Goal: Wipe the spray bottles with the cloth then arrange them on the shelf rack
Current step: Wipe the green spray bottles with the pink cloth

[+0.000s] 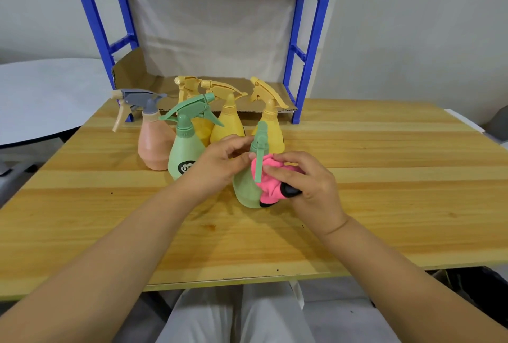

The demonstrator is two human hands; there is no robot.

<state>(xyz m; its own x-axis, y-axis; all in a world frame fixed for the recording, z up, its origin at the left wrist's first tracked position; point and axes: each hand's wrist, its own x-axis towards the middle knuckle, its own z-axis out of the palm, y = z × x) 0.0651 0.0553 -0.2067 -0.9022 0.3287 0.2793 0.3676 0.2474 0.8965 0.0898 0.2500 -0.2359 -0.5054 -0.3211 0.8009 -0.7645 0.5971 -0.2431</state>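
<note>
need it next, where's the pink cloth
Head view, just right of centre: the right hand holds the pink cloth against the nearest green bottle.

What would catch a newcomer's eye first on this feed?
The pink cloth, bunched in the right hand against a green spray bottle at the centre of the wooden table; the left hand holds that bottle's neck. Five more bottles cluster behind it, and the blue shelf rack at the back, lined with cardboard, has no bottles yet.
</note>
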